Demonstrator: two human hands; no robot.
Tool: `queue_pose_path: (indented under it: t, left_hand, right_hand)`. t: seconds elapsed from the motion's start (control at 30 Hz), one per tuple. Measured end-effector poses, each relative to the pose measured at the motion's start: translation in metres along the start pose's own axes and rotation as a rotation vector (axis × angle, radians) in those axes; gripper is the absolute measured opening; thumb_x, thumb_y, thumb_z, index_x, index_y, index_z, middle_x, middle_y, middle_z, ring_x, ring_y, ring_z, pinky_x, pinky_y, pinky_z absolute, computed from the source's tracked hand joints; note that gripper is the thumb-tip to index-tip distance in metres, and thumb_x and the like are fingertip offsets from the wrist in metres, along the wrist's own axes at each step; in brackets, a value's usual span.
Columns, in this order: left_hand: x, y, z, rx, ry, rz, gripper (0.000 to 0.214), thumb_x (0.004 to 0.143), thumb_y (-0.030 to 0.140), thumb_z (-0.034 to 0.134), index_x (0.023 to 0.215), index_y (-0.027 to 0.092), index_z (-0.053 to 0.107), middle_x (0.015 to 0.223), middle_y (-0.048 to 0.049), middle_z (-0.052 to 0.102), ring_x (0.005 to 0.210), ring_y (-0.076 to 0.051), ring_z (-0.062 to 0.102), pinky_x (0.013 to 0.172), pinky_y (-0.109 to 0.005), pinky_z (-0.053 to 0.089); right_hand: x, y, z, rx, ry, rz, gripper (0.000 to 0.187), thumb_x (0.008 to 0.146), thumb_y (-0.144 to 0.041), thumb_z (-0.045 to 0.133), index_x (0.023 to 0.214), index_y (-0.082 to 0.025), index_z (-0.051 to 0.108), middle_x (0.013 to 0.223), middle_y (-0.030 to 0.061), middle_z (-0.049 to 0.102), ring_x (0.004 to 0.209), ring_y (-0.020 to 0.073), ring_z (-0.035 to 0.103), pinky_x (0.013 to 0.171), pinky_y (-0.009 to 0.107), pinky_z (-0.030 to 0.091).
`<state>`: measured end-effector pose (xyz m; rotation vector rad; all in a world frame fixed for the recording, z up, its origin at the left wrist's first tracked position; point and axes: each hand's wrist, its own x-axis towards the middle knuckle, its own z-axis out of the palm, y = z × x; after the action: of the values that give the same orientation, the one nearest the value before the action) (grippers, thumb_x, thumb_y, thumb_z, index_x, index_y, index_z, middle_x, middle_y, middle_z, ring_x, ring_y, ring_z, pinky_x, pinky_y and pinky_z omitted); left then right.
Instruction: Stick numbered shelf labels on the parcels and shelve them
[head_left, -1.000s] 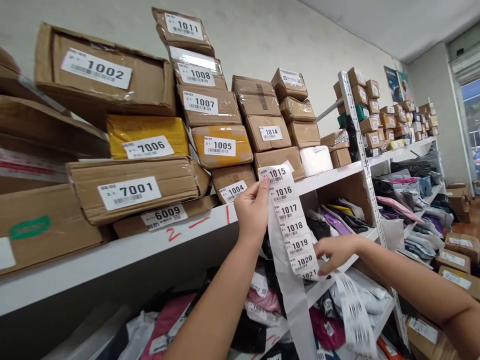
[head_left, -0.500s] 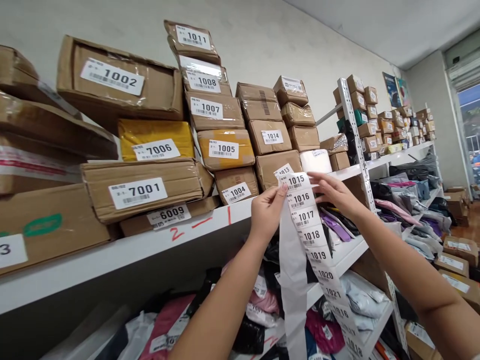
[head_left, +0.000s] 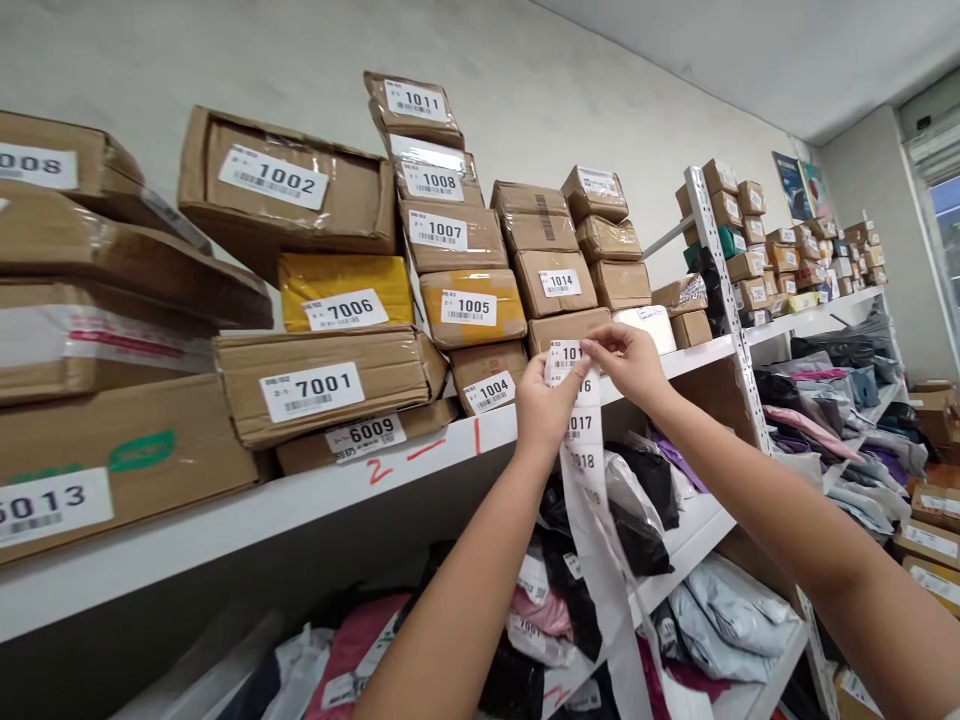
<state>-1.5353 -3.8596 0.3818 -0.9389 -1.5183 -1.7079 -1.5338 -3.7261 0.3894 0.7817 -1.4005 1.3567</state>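
A long white label strip (head_left: 583, 445), printed with numbers running 1017, 1018 down its length, hangs in front of the white shelf (head_left: 300, 500) edge and trails off toward 6 o'clock. The left hand (head_left: 544, 405) grasps it near the top, thumb and fingers closed on the paper. The right hand (head_left: 634, 365), just at 2 o'clock of the left, pinches the topmost label (head_left: 564, 353) by its right edge with thumb and forefinger.

At 9 o'clock of that label stands the box marked 1004 (head_left: 487, 375), at 12 o'clock the box marked 1014 (head_left: 555, 283), and at 2 o'clock a white parcel (head_left: 645, 322). Far out at 9 o'clock lies the box marked 7001 (head_left: 322, 385). Bagged parcels (head_left: 637, 490) crowd the lower shelf at 5 o'clock.
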Motion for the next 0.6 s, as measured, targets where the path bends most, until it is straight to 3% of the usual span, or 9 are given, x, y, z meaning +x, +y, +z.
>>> queue_pose_path:
  t: [0.07,0.17,0.3,0.43,0.53,0.6]
  left_hand:
    - [0.008,0.003,-0.003,-0.016,-0.010,-0.049,0.052,0.049,0.047,0.090,0.087,0.016,0.072,0.082,-0.0029,0.075,0.071,-0.016,0.065,0.066,-0.025,0.050]
    - [0.009,0.009,-0.010,-0.018,-0.019,-0.120,0.053,0.048,0.051,0.089,0.084,0.015,0.074,0.082,-0.0061,0.077,0.071,-0.020,0.068,0.067,-0.029,0.052]
    - [-0.007,0.012,-0.026,0.113,-0.105,-0.112,0.043,0.053,0.053,0.087,0.070,0.016,0.072,0.072,-0.0062,0.076,0.064,-0.020,0.067,0.059,-0.029,0.051]
    - [-0.022,0.011,-0.044,0.105,-0.121,-0.082,0.037,0.063,0.051,0.083,0.076,0.017,0.076,0.080,-0.0069,0.079,0.068,-0.021,0.070,0.060,-0.029,0.053]
    - [-0.026,0.010,-0.055,0.101,-0.111,-0.093,0.037,0.064,0.051,0.084,0.078,0.017,0.077,0.083,-0.0077,0.080,0.070,-0.021,0.071,0.061,-0.029,0.055]
    - [-0.025,0.009,-0.061,0.103,-0.097,-0.083,0.038,0.064,0.052,0.084,0.078,0.017,0.077,0.084,-0.0084,0.080,0.070,-0.022,0.071,0.060,-0.029,0.055]
  right_hand:
    - [0.013,0.002,0.010,-0.068,0.031,-0.064,0.006,0.078,-0.024,0.075,0.076,-0.019,0.072,0.074,0.0020,0.071,0.068,0.0156,0.064,0.067,0.031,0.055]
    - [0.047,-0.002,0.018,-0.084,0.079,-0.184,0.004,0.082,-0.023,0.073,0.079,-0.020,0.073,0.081,0.0034,0.074,0.075,0.0163,0.067,0.074,0.033,0.056]
    - [0.123,-0.012,0.023,-0.142,0.199,-0.291,0.012,0.092,-0.021,0.061,0.094,-0.017,0.073,0.094,0.0070,0.074,0.086,0.0169,0.067,0.077,0.031,0.055]
    - [0.186,-0.011,0.031,-0.407,0.125,-0.261,0.020,0.091,-0.011,0.058,0.105,-0.015,0.071,0.098,0.0083,0.071,0.092,0.0199,0.066,0.088,0.037,0.053]
    - [0.198,-0.004,0.039,-0.657,0.124,-0.311,0.022,0.090,-0.012,0.056,0.107,-0.017,0.070,0.101,0.0098,0.066,0.098,0.0249,0.065,0.093,0.044,0.051]
    - [0.194,-0.001,0.043,-0.760,0.165,-0.356,0.028,0.092,-0.015,0.057,0.118,-0.018,0.065,0.107,0.0118,0.061,0.101,0.0288,0.064,0.092,0.048,0.051]
